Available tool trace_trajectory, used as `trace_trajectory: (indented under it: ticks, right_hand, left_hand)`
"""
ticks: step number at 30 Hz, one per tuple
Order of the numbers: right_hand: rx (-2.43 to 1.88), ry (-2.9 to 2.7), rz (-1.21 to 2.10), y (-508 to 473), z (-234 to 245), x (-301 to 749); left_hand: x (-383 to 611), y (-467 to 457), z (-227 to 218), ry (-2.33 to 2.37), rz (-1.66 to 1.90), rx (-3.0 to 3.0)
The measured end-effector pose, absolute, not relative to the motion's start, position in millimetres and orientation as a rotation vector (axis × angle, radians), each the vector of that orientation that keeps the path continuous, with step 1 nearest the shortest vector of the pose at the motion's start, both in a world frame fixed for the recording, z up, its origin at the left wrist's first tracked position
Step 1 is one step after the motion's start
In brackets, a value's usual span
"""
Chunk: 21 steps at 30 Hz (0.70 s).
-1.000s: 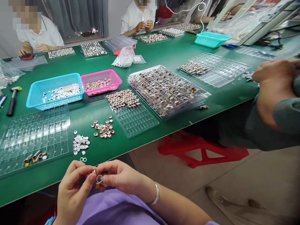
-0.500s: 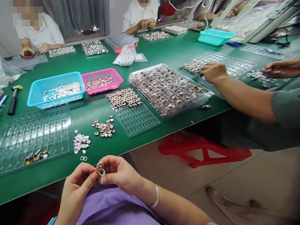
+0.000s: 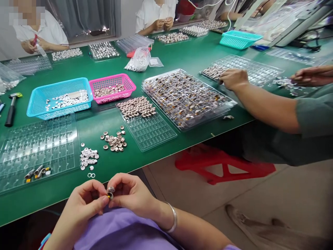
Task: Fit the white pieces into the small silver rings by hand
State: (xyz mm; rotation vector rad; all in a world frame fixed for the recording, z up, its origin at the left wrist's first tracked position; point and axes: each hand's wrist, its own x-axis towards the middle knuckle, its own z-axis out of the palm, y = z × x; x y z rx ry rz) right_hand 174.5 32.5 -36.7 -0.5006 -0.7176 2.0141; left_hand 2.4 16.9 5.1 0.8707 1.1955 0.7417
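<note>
My left hand (image 3: 87, 201) and my right hand (image 3: 135, 194) meet just off the table's front edge, above my lap. Both pinch a small earbud shell (image 3: 111, 190), silver-grey with a round open cup and a yellow bit at its left side. Fingertips cover part of it. Closest on the table are two white rings (image 3: 91, 175) and a pile of white round caps (image 3: 88, 157). Behind them lie loose beige cups (image 3: 114, 141). At the left, a clear tray (image 3: 39, 149) carries several dark parts with yellow bits (image 3: 37, 173).
A blue basket (image 3: 32, 104) and a pink basket (image 3: 131, 84) hold small parts. Right of them are a half-filled tray (image 3: 153, 135) and stacked full trays (image 3: 187, 100). A hammer (image 3: 10, 111) lies far left. A co-worker's arm (image 3: 270, 107) reaches in from the right; a red stool (image 3: 223, 166) stands below.
My fingers have closed further around the earbud shell, and its cup has turned and shows less. Across the table, a co-worker at the left has raised their hands.
</note>
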Motion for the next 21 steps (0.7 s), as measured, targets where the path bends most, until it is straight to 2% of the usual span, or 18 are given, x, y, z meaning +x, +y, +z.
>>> trace_trajectory:
  ticks: [8, 21]
  right_hand:
    - [-0.59, -0.876, 1.928, 35.0, -38.2, 177.2]
    - [-0.638, -0.797, 1.972, 36.0, -35.5, 178.1]
  left_hand:
    - [-0.6, 43.5, 27.2, 1.146, 0.452, 0.889]
    - [1.3, 47.7, 29.9, 1.196, 0.439, 1.108]
